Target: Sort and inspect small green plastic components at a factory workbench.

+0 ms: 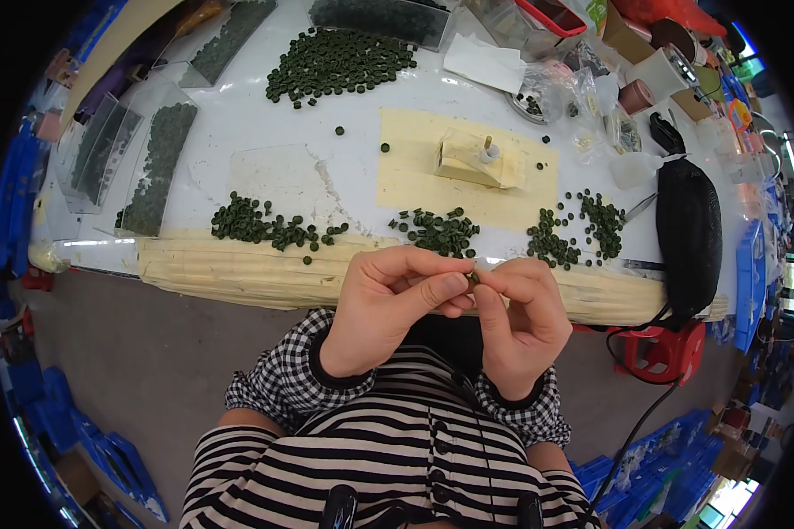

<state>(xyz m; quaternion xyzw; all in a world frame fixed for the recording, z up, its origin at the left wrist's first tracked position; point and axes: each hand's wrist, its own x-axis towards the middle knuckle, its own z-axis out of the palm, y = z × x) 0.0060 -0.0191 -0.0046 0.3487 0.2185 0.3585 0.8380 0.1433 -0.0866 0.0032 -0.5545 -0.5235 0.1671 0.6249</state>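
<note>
Close to the table's front edge, my two hands meet over the padded rim. A small dark green round piece is pinched between their fingertips, mostly covered by them. My left hand has thumb and forefinger closed on it from the left; my right hand grips it from the right with thumb and forefinger. Just beyond my hands lies a loose pile of similar green pieces. Another pile sits to the left, and two smaller clusters lie to the right.
A tape-covered block with a small upright peg stands on a yellow sheet. A large heap of green pieces lies at the back. Clear trays hold more at left. A black sleeve-like bundle and tweezers lie right.
</note>
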